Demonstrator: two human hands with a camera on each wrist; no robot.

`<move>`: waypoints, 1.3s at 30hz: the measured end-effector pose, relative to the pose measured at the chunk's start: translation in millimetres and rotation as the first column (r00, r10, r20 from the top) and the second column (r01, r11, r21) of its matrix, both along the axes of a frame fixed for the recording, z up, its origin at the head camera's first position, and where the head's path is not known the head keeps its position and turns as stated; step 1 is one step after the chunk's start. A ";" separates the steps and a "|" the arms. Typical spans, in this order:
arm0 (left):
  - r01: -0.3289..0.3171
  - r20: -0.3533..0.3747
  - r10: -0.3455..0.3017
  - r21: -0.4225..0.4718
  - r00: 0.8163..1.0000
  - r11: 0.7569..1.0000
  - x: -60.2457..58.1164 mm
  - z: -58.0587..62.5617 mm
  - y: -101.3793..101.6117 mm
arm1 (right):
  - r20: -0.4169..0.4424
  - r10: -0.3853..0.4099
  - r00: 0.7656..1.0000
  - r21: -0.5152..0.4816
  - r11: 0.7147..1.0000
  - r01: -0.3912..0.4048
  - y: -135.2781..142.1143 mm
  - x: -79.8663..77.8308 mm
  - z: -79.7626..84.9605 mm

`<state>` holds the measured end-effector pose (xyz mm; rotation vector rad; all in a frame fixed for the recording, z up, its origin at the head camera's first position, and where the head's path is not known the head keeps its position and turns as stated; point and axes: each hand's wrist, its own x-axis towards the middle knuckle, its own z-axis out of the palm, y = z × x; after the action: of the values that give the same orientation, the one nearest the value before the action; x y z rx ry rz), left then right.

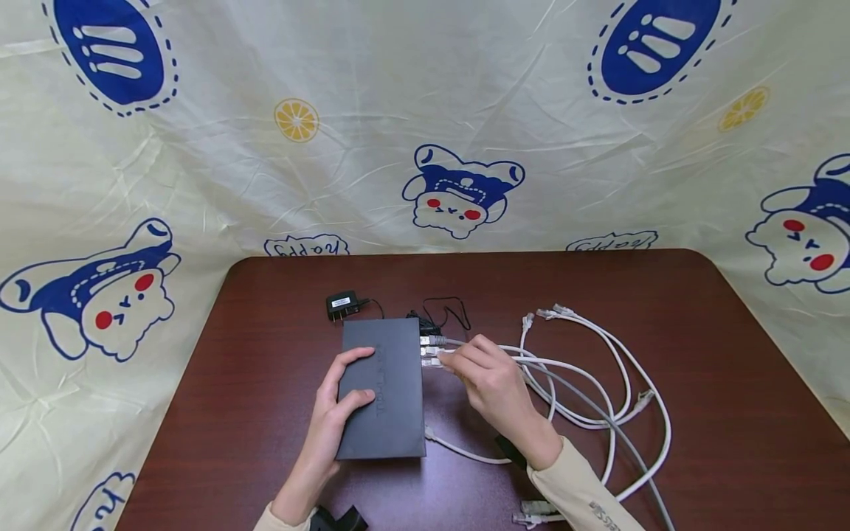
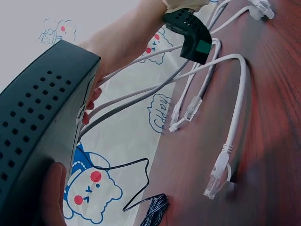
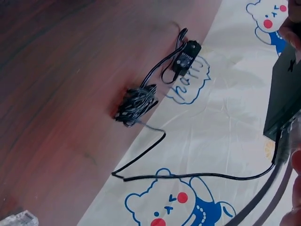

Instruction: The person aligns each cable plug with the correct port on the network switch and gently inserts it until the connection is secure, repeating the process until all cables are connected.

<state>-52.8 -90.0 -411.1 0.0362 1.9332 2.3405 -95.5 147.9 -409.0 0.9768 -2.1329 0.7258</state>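
Note:
A flat dark grey network switch [image 1: 392, 431] is held over the table by my left hand [image 1: 322, 428], which grips its left edge with thumb and a finger across the top. Along the right side, network cable plugs [image 1: 433, 341] sit in a row at the ports, a grey cable among white ones. There my right hand [image 1: 494, 380] pinches a white network cable at its plug end, fingertips right at the port row. In the right wrist view, fingertips [image 3: 296, 162] show beside the switch [image 3: 282, 94], with a thin black power cord running to it.
White and grey cables [image 1: 657, 383] loop over the right of the brown table [image 1: 265, 369], several loose plugs [image 1: 643, 400] among them. Behind the switch lie a black power adapter [image 1: 342, 304] and its bundled cord [image 3: 136, 106]. A patterned sheet [image 1: 372, 74] hangs behind the table.

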 end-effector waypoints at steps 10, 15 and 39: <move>0.015 0.005 -0.015 -0.009 1.000 1.000 0.4 1.0 0.8 | 0.041 0.057 0.998 -0.118 0.992 -0.052 -5.0 -0.6 -3.9; 0.018 0.012 -0.018 -0.016 1.000 1.000 1.1 1.4 1.2 | 0.027 0.069 0.997 -0.166 0.984 -0.064 -7.3 0.1 -7.5; 0.036 0.019 -0.034 -0.115 0.999 0.993 0.6 8.5 1.4 | -0.001 0.087 0.996 -0.289 0.954 -0.083 -19.4 2.5 -8.7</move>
<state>-52.1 -88.6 -402.6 0.0403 2.0390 2.1959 -93.0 128.5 -417.7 0.9095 -1.9334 1.0553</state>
